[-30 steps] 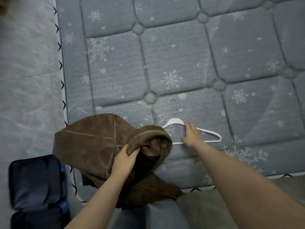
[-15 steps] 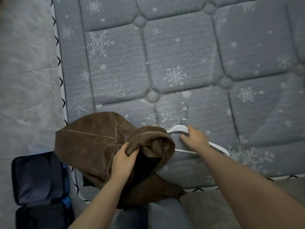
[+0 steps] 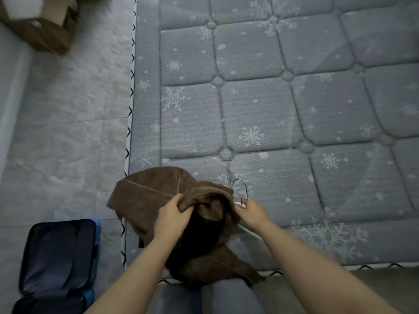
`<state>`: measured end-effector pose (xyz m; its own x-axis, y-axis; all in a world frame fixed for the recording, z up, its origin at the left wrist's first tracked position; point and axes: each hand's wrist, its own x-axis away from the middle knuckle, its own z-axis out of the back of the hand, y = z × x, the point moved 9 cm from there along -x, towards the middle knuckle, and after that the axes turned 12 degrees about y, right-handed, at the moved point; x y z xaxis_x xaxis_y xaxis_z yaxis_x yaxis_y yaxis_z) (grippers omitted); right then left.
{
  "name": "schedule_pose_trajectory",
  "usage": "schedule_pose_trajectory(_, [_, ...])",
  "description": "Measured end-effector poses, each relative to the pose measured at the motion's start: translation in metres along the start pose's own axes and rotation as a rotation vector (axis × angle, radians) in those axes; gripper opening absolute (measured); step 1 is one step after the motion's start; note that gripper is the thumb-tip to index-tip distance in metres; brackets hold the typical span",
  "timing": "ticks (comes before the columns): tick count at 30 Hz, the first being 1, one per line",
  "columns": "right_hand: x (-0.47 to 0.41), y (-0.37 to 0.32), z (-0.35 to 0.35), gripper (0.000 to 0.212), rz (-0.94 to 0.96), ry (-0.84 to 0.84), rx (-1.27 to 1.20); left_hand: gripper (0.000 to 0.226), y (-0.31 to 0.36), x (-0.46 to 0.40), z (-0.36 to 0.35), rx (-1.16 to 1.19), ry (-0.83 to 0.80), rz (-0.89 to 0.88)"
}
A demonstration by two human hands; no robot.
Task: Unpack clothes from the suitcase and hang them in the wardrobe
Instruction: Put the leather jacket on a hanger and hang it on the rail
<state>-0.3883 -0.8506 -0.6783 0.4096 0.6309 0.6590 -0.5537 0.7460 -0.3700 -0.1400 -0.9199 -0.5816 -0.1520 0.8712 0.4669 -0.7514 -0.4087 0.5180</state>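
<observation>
A brown suede-like garment (image 3: 149, 196) lies bunched at the near left corner of the mattress, its dark lining showing in the opening. My left hand (image 3: 173, 215) pinches the edge of that opening. My right hand (image 3: 254, 213) grips a white hanger (image 3: 250, 232) just below its metal hook (image 3: 241, 190), right against the garment's opening. Part of the hanger is hidden under my hand and the cloth. The open blue suitcase (image 3: 59, 264) lies on the floor at the lower left.
The grey quilted mattress (image 3: 283, 105) with snowflake print fills the right and centre. Grey tiled floor (image 3: 63, 123) runs along its left side. A blurred brown stool or box (image 3: 43, 26) stands at the top left. My legs (image 3: 210, 298) are at the bottom.
My right hand has dragged the hanger left, up to the garment's opening, and its far arm is now tucked near the cloth. My left hand keeps its hold. The view has shifted left.
</observation>
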Motion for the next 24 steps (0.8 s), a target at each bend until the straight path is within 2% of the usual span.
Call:
schedule_pose_trajectory(6, [0.075, -0.026, 0.052, 0.060, -0.033, 0.369, 0.133, 0.022, -0.003, 0.008, 0.064, -0.111, 0.042, -0.133])
schedule_pose_trajectory(10, [0.121, -0.050, 0.083, 0.061, -0.030, 0.577, 0.068, 0.023, -0.014, 0.002, 0.112, -0.037, 0.099, -0.151])
schedule_pose_trajectory(13, [0.152, -0.080, 0.098, 0.054, 0.041, 0.731, 0.035, 0.026, -0.025, -0.009, 0.149, 0.031, 0.184, -0.128])
schedule_pose_trajectory(18, [0.187, -0.110, 0.113, 0.051, 0.141, 0.913, -0.021, 0.032, -0.031, -0.031, 0.204, 0.103, 0.334, -0.091])
schedule_pose_trajectory(21, [0.209, -0.112, 0.123, 0.053, 0.146, 0.997, -0.035, 0.034, -0.030, -0.040, 0.229, 0.007, 0.397, -0.084])
schedule_pose_trajectory(24, [0.224, -0.110, 0.131, 0.053, 0.117, 1.009, -0.101, 0.031, -0.024, -0.041, 0.251, -0.089, 0.481, -0.137])
